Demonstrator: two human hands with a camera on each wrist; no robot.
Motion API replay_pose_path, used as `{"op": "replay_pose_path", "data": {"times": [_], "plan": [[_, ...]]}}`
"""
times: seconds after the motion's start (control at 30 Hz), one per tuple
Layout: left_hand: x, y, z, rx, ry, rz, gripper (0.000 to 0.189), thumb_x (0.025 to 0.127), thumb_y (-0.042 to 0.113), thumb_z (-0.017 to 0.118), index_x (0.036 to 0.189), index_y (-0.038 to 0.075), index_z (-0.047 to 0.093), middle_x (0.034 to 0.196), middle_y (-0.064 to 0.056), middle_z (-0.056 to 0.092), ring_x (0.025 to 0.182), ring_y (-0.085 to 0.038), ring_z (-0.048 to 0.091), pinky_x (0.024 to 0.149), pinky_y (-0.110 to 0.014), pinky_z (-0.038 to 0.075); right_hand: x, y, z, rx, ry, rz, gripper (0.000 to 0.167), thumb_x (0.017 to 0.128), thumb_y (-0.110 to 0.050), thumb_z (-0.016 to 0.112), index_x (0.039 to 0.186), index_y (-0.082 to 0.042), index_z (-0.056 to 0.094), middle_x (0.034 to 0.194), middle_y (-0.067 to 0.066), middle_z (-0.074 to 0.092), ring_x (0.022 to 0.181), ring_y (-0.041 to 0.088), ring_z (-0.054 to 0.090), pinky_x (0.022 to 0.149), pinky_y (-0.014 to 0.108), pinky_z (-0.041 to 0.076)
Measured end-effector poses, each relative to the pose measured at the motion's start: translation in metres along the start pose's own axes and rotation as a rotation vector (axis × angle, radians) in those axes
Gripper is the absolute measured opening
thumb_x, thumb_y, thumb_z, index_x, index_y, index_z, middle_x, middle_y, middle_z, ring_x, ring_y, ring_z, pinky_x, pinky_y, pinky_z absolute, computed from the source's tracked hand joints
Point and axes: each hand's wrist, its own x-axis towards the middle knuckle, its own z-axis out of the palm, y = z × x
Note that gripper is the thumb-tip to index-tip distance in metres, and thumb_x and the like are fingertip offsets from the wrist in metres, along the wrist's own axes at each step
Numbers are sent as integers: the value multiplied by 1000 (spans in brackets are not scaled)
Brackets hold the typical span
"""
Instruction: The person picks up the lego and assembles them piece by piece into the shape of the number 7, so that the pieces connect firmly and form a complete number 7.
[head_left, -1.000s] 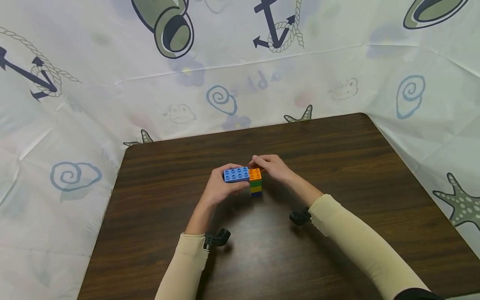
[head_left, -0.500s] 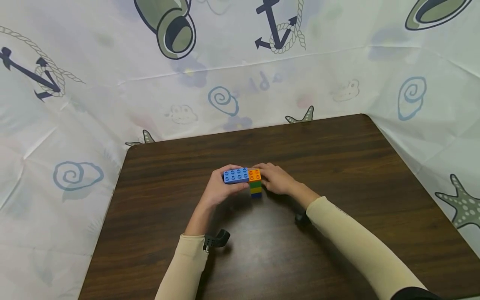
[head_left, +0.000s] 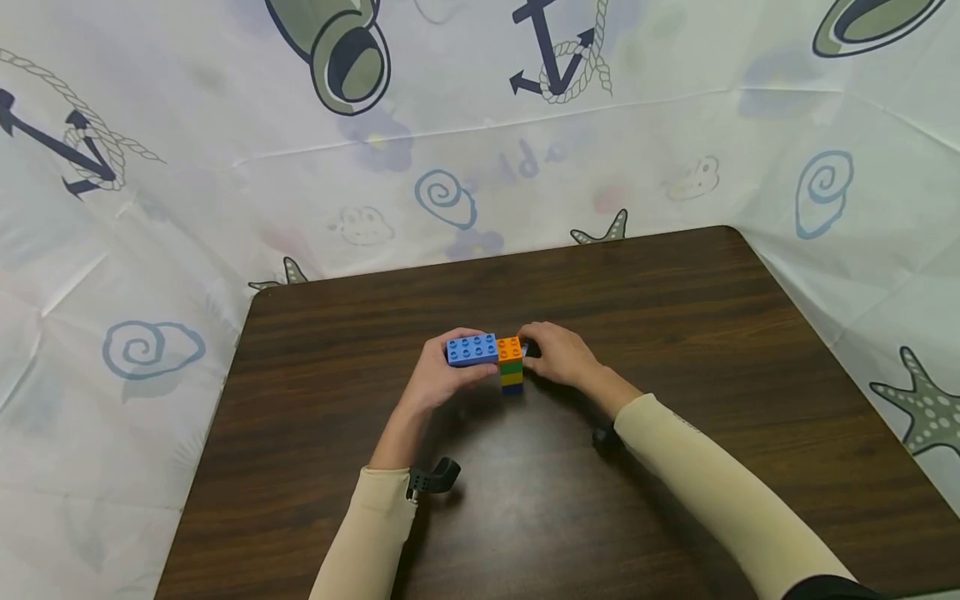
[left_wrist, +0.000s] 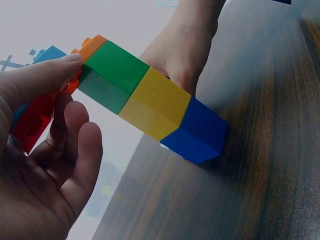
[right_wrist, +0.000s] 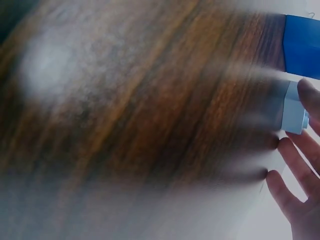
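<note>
A stack of toy building bricks stands on the table: orange brick [head_left: 509, 349] on top, then green brick [left_wrist: 114, 75], yellow brick [left_wrist: 156, 105] and dark blue brick [left_wrist: 197, 132] at the bottom. A long light blue brick [head_left: 471, 350] juts left from the top, with a red brick [left_wrist: 32, 127] below it. My left hand [head_left: 437, 377] grips this left part between thumb and fingers. To the right of the stack, my right hand [head_left: 564, 358] pinches a small pale blue-grey brick [right_wrist: 293, 112], low near the tabletop. Its fingers are partly cut off in the right wrist view.
The dark wood-grain table [head_left: 510, 525] extends around the hands, with its far edge beyond them. A white patterned cloth [head_left: 300, 200] hangs behind and at the sides. Each forearm carries a black wrist camera [head_left: 435, 477].
My right hand has come down from behind the stack's top to its right side, then shifted slightly right, with the pale blue-grey brick now showing. My left hand keeps its place.
</note>
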Motion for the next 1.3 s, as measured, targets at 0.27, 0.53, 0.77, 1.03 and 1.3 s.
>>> {"op": "replay_pose_path", "data": {"times": [0.27, 0.53, 0.77, 1.03, 1.3], "plan": [[-1, 0, 2, -68, -8, 7, 41, 82, 7, 80, 120, 8, 64, 108, -15, 64, 79, -26, 60, 64, -36, 56, -1, 2, -2, 56, 38, 19, 30, 88, -26, 76, 114, -13, 66, 112, 2, 67, 99, 20, 60, 93, 42, 49], [-9, 19, 3, -146, -21, -27, 41, 83, 1, 78, 121, 3, 63, 105, -11, 65, 80, -21, 61, 74, -48, 57, -3, 4, -5, 189, 90, 9, 31, 94, -25, 69, 121, -10, 64, 118, 5, 65, 105, 21, 61, 94, 43, 49], [-9, 17, 4, -142, -26, -20, 41, 83, 2, 77, 121, 2, 63, 104, -10, 65, 79, -22, 61, 76, -55, 55, -10, -5, -26, 321, 156, -28, 28, 95, -18, 66, 121, -8, 63, 113, 6, 66, 98, 19, 62, 88, 38, 53], [-9, 18, 3, -123, -28, -12, 40, 84, 2, 76, 122, 2, 62, 108, -12, 65, 84, -25, 61, 74, -42, 57, -19, -19, -53, 414, 223, -61, 29, 96, -14, 65, 124, -8, 64, 116, 8, 65, 96, 22, 63, 86, 39, 54], [-8, 18, 4, -122, -34, -16, 39, 84, 2, 76, 121, 3, 63, 108, -13, 65, 83, -25, 61, 72, -39, 57, -28, -31, -65, 490, 244, -205, 28, 92, -10, 70, 120, -9, 67, 112, 3, 66, 92, 19, 64, 83, 40, 55]]}}
